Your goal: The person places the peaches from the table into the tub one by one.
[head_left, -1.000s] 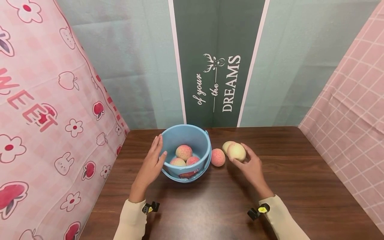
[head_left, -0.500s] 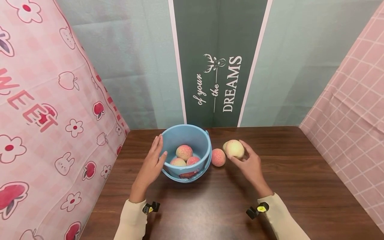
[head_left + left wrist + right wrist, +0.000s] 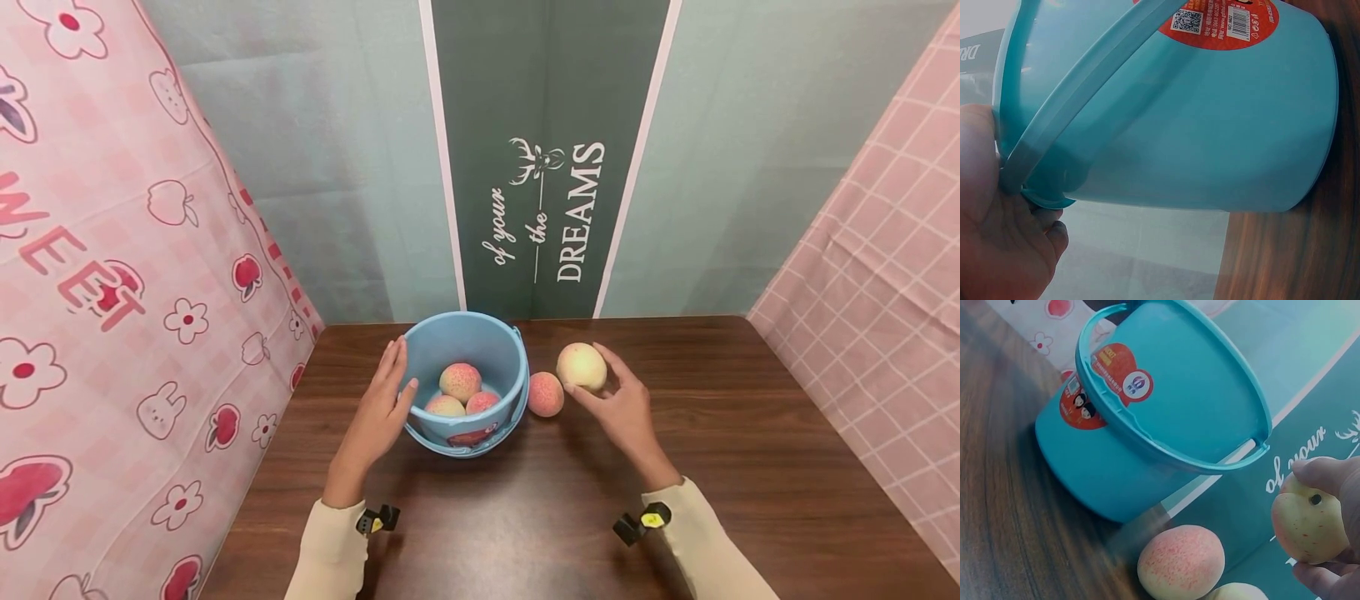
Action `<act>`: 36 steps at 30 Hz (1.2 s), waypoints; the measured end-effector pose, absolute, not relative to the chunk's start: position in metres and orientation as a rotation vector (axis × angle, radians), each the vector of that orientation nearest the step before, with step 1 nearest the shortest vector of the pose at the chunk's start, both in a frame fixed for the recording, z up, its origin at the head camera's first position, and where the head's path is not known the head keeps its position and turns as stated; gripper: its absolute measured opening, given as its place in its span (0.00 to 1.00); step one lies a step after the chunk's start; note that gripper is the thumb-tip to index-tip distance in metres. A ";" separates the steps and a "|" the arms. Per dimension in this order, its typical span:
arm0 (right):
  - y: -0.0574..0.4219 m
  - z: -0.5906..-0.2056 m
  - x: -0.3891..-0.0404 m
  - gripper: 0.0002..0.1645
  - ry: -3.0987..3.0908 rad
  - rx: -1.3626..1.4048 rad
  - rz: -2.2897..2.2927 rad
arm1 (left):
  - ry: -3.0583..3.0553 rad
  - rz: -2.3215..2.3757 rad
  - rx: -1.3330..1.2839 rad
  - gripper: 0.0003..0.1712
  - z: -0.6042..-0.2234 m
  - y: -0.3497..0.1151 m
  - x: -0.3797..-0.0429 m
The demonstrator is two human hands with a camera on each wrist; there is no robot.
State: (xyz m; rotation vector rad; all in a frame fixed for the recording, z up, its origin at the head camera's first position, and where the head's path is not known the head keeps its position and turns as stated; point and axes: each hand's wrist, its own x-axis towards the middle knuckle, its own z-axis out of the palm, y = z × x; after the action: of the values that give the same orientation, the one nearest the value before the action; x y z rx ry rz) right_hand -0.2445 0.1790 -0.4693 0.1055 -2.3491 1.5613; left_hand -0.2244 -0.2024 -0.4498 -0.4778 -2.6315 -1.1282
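Observation:
A light blue bucket [image 3: 457, 335] stands on the table with several peaches [image 3: 460, 381] inside. My left hand [image 3: 377, 408] holds its left rim, thumb over the edge and fingers along the outer side; the left wrist view shows this hand [image 3: 1010, 231] by the handle joint. My right hand [image 3: 626, 408] grips a pale yellow peach [image 3: 582, 367] between thumb and fingers, right of the bucket. This peach [image 3: 1310, 519] shows a small dark hole in the right wrist view. A pinkish peach [image 3: 546, 394] lies between bucket and right hand. Another pale peach [image 3: 1239, 592] is hidden in the head view.
The bucket's handle [image 3: 1147, 440] hangs down over its front. A dark wood table [image 3: 495, 517] carries everything. Green cloth [image 3: 360, 167] hangs behind, pink printed cloth [image 3: 150, 333] on the left and pink checked cloth [image 3: 885, 275] on the right.
My right hand has moved slightly left and away from me with the pale peach, which now covers the other pale peach behind it. My left hand and the bucket have stayed put.

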 end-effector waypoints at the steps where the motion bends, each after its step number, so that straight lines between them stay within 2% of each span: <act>1: 0.179 -0.468 -0.245 0.48 -2.342 0.115 1.562 | -2.630 -1.128 -0.479 0.39 -0.450 -0.202 -0.224; 19: 0.166 -0.450 -0.243 0.49 -2.309 0.152 1.565 | -2.633 -1.141 -0.479 0.39 -0.450 -0.204 -0.223; 30: 0.147 -0.403 -0.218 0.46 -2.323 0.175 1.576 | -2.635 -1.123 -0.492 0.39 -0.450 -0.204 -0.224; 36: 0.148 -0.412 -0.226 0.47 -2.332 0.140 1.613 | -2.637 -1.118 -0.489 0.38 -0.449 -0.203 -0.224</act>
State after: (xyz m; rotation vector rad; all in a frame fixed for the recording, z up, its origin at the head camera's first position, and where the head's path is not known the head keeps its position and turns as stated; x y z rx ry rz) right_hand -0.2261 0.1476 -0.4124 0.1395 -2.3320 1.6134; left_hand -0.2241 -0.2033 -0.4486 -0.4892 -2.6372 -1.1178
